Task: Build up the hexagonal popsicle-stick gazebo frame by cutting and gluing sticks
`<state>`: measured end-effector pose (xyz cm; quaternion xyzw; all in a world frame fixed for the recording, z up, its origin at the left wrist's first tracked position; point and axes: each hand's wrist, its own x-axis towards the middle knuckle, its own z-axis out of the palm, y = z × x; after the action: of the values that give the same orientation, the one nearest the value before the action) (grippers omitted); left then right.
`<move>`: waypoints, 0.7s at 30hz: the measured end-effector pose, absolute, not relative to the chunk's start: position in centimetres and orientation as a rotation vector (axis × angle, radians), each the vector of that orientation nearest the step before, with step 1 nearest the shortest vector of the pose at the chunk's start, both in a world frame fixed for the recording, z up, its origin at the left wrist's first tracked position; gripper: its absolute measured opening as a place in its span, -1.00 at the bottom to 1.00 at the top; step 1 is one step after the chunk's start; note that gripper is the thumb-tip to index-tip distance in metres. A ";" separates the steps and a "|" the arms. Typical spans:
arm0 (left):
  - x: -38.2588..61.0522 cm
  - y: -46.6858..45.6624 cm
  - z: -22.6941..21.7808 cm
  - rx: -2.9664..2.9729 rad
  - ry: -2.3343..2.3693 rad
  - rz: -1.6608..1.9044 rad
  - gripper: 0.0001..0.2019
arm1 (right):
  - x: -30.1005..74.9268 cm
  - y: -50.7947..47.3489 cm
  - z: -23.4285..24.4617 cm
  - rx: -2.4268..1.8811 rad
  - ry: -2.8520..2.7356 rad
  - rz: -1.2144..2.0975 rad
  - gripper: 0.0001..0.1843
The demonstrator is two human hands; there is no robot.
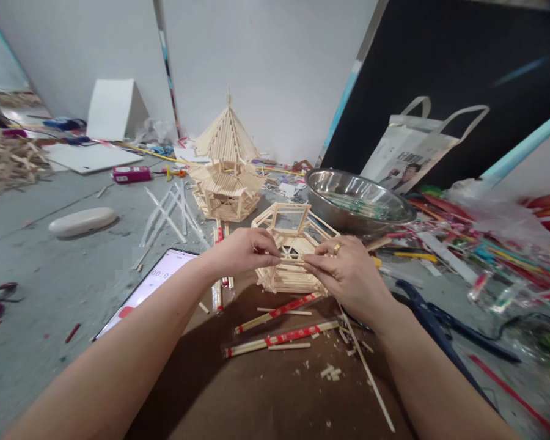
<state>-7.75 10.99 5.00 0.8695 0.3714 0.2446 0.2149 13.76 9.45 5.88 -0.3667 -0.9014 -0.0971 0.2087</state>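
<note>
My left hand [250, 249] and my right hand [346, 266] face each other over a low, many-sided frame [288, 284] built of wooden sticks. A thin wooden stick [292, 263] spans the gap between them, its ends pinched in the fingertips of both hands. It lies at the frame's near upper edge; whether it touches the frame is hard to tell. A ring sits on a finger of my right hand. Nearer to me lie chopsticks in red-printed wrappers [282, 339], short cut sticks [289, 346] and a long bare stick [369, 373].
Behind the frame stands a finished-looking stick pagoda [229, 177]. A steel bowl [362, 198] is at back right, with a paper bag [407, 153] behind it. Blue-handled pliers [433, 330] lie right, a phone [153, 284] left, glue sticks [169, 214] beyond it.
</note>
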 end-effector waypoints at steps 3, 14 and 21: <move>-7.8 11.0 4.9 2.405 1.015 0.691 -0.82 | 13.8 9.5 5.7 -1.008 -2.484 -0.214 -0.81; -7.6 10.7 5.0 2.429 1.056 0.704 -0.84 | 13.7 9.5 5.3 -1.037 -2.433 -0.138 -0.80; -7.5 10.7 5.2 2.431 1.076 0.680 -0.85 | 12.6 9.6 5.5 -1.020 -2.412 -0.111 -0.73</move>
<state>-7.49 10.72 5.21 0.8684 0.3845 0.2431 0.1976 12.60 9.61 5.51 -0.3760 -0.8893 -0.0410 0.2572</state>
